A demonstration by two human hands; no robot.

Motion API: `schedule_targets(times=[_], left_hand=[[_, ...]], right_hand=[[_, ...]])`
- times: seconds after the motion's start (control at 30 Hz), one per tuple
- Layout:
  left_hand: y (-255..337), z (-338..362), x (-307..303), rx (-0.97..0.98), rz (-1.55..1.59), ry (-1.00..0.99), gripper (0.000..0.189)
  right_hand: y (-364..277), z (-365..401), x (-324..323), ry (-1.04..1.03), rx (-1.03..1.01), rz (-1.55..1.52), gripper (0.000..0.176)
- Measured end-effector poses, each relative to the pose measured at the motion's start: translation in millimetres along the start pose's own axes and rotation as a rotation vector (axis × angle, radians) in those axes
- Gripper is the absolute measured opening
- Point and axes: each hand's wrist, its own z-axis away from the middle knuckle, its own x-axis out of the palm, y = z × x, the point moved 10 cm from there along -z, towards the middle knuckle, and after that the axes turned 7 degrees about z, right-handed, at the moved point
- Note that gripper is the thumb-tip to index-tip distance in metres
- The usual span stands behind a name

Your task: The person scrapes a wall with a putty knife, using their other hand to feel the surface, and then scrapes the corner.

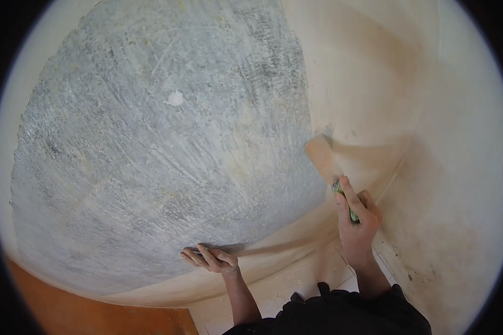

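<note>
My right hand is wrapped round the green handle of a putty knife, one finger stretched along it. The wide blade lies against the wall at the right edge of a large rough grey patch, where it meets the smooth cream surface. Lower down, my left hand is at the bottom of the grey patch with its fingers extended and apart. It appears to rest on the wall, though the contact is hard to make out. Nothing shows in it.
A small white spot marks the upper part of the grey patch. To the right, a second pale wall meets this one at a corner. An orange-brown surface is at the lower left, and light floor tiles show below.
</note>
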Motion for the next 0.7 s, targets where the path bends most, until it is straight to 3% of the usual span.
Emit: schedule_targets(times=[0.37,0.57,0.7], left_hand=[[-3.5,-2.7,0.8,-0.014,0.018,0.012,0.043],[-1.2,-4.0,-2.4,-0.009,0.041,-0.001,0.044],[-10.4,10.8,-2.2,-0.02,0.015,-0.034,0.044]], right_hand=[[6.8,3.3,-2.4,0.02,0.027,0.021,0.041],[-37.1,-51.8,-16.6,0.162,-0.061,-0.015,0.041],[4.8,1.3,0.0,0.061,0.024,0.046,0.041]])
